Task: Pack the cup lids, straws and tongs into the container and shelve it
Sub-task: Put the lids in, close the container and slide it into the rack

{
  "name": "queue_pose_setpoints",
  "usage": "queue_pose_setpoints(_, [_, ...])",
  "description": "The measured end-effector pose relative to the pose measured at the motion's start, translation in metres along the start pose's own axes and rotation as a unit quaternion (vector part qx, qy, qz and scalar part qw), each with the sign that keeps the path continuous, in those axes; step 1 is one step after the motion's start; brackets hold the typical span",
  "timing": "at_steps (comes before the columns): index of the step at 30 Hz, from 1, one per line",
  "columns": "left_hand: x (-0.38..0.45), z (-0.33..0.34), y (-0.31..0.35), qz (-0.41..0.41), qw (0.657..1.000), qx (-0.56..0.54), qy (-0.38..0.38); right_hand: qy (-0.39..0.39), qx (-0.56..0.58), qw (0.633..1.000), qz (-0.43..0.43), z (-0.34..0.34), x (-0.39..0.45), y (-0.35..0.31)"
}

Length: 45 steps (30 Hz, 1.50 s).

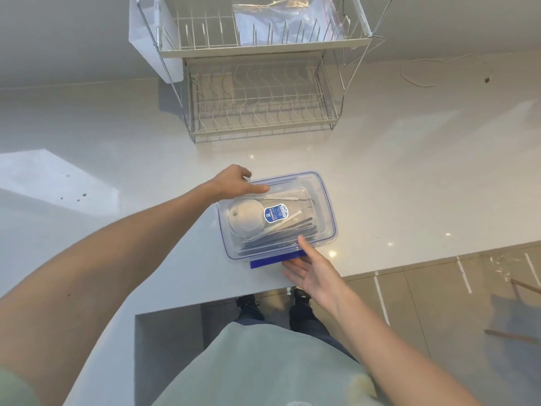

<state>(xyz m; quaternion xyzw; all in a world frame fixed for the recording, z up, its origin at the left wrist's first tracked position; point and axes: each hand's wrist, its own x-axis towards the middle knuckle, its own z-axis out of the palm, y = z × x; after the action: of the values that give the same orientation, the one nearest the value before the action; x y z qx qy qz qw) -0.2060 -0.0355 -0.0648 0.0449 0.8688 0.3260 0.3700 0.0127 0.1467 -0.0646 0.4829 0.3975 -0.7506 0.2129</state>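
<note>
Both hands flank the lidded container (278, 213), one at each long edge; nearest the body, the right hand (313, 268) lies with fingers straight and spread, fingertips just touching the blue latch flap (278, 260) that juts out from the near rim, holding nothing; across the box, the left hand (234, 183) rests on the far-left corner of the lid, thumb stretched flat along it, fingers loosely curled over the edge, gripping nothing that I can tell; the container sits on the white counter (380, 186), its long axis running left-near to right-far, lids, straws and tongs showing dimly through the clear lid; beyond it, well apart and straight ahead, stands the wire rack (260, 124); I judge the near latch wants pressing shut first, and the right hand is closer to it.
</note>
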Motion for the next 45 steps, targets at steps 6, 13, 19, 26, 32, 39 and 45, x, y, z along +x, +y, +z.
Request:
queue_pose_setpoints(6, [-0.010, 0.009, 0.002, 0.119, 0.984, 0.083, 0.107, 0.069, -0.047, 0.996, -0.018, 0.008, -0.003, 0.000])
queue_pose_setpoints(13, [-0.016, 0.020, -0.005, 0.152, 0.973, 0.069, 0.159, 0.126, -0.102, 0.987, -0.018, 0.018, -0.005, -0.015])
queue_pose_setpoints(19, [-0.016, 0.022, 0.000, 0.152, 0.972, 0.047, 0.175, 0.135, -0.084, 0.987, -0.021, 0.024, -0.006, -0.020])
queue_pose_setpoints(26, [-0.026, 0.034, -0.008, 0.114, 0.966, 0.083, 0.216, 0.095, -0.170, 0.981, 0.003, 0.008, -0.012, -0.027])
queue_pose_setpoints(32, [-0.080, 0.058, -0.044, 0.061, 0.934, -0.150, 0.319, 0.131, -0.307, 0.887, -0.320, -0.022, 0.003, -0.053])
queue_pose_setpoints(39, [-0.129, 0.106, -0.076, 0.034, 0.939, -0.179, 0.292, 0.015, -0.555, 0.745, -0.369, -0.038, 0.025, -0.069])
queue_pose_setpoints(45, [-0.131, 0.118, -0.070, 0.019, 0.929, -0.261, 0.262, -0.002, -0.540, 0.762, -0.358, -0.034, 0.026, -0.066])
